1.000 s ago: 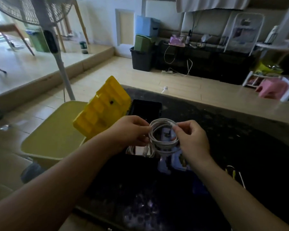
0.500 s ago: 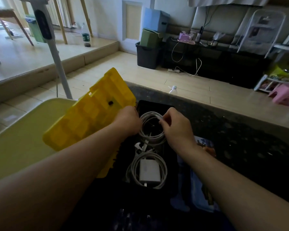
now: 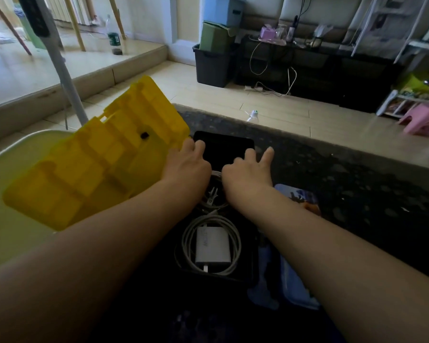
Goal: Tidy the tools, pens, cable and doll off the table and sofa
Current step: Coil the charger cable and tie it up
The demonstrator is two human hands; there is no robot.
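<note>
We settle the coiled white cable into the black plastic case with yellow lid, left hand and right hand flat, grips apart; closing the lid likely follows.

The person's forearms are bare along their whole visible length, the left forearm lying at the near left of the black case, the right forearm at its near right. The left hand and right hand, over the case's far half, are bare as well; the fingertips are too blurred for finer detail.
</note>
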